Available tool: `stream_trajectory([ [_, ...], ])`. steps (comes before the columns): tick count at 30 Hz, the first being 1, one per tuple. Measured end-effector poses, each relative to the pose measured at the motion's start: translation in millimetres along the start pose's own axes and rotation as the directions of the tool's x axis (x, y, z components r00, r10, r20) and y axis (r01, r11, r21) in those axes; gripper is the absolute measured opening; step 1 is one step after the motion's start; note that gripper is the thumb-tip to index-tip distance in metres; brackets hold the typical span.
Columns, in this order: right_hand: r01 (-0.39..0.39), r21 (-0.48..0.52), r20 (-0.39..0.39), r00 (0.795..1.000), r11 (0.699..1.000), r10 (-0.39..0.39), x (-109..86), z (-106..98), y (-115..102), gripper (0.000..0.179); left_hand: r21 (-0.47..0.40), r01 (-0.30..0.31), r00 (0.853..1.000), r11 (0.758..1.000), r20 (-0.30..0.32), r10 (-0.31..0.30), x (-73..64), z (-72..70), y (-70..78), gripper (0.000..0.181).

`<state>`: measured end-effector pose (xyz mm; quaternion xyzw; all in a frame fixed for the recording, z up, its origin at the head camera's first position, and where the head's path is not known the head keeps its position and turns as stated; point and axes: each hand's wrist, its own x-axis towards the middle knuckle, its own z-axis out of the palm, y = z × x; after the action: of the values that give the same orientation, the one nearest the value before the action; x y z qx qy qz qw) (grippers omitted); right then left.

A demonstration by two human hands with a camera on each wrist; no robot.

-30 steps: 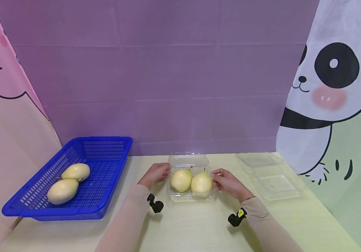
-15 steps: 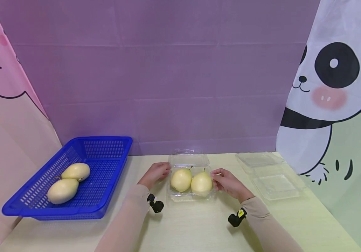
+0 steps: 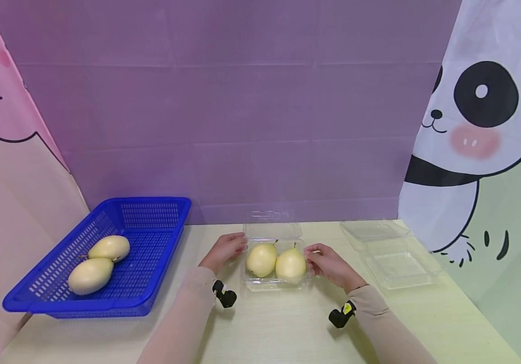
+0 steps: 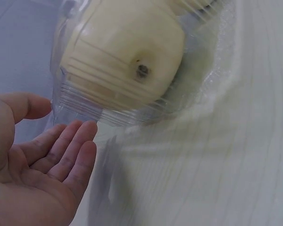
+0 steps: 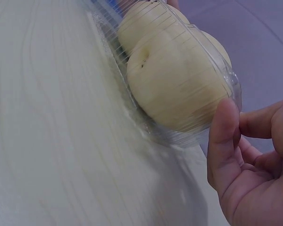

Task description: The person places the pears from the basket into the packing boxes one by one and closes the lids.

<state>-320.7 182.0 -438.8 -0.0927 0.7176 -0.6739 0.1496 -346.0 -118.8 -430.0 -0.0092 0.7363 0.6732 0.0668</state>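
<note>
A clear plastic clamshell box point(image 3: 273, 286) stands in the middle of the table, holding two pale yellow pears, a left one point(image 3: 262, 260) and a right one point(image 3: 291, 263). Its lid point(image 3: 273, 230) tilts up behind them. At the box's left side is my left hand point(image 3: 225, 249); the left wrist view shows its fingers point(image 4: 68, 155) loosely extended, one digit at the plastic edge. My right hand point(image 3: 333, 265) pinches the right rim between thumb and forefinger, as the right wrist view shows. Where the left fingertips meet the lid is hard to see.
To the left, a blue mesh basket point(image 3: 151, 298) holds two more pears point(image 3: 98, 264). Another clear clamshell box point(image 3: 401, 265) lies unfolded at the right. A purple backdrop point(image 3: 251, 111) stands behind the table point(image 3: 283, 328).
The box's lid has tilted further upward, its far edge rising. My left hand has shifted slightly up with it. The right hand and the pears have stayed still.
</note>
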Motion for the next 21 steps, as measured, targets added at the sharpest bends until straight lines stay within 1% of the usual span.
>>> stream_trajectory([
  [5, 0.000, 0.000, -0.004, 1.000, 1.000, 0.000, 0.6, 0.4, 0.4, 0.027, -0.003, -0.021, 1.000, 1.000, -0.011, 0.021, 0.9, -0.6, -0.1, 0.047],
  [9, 0.000, -0.001, -0.009, 1.000, 1.000, 0.000, 1.2, 0.7, 1.0, 0.024, -0.008, -0.058, 0.998, 0.998, -0.003, 0.058, 1.5, -1.2, -0.2, 0.050],
  [13, 0.002, -0.002, -0.015, 1.000, 1.000, -0.002, 1.4, 1.0, 1.5, 0.023, 0.006, -0.088, 0.996, 0.996, 0.001, 0.088, 1.0, -1.7, 0.3, 0.055],
  [21, 0.005, -0.009, -0.017, 1.000, 1.000, -0.005, 1.9, 1.0, 2.1, 0.027, -0.014, -0.094, 0.996, 0.995, -0.008, 0.094, -0.6, 0.9, 3.2, 0.051],
])
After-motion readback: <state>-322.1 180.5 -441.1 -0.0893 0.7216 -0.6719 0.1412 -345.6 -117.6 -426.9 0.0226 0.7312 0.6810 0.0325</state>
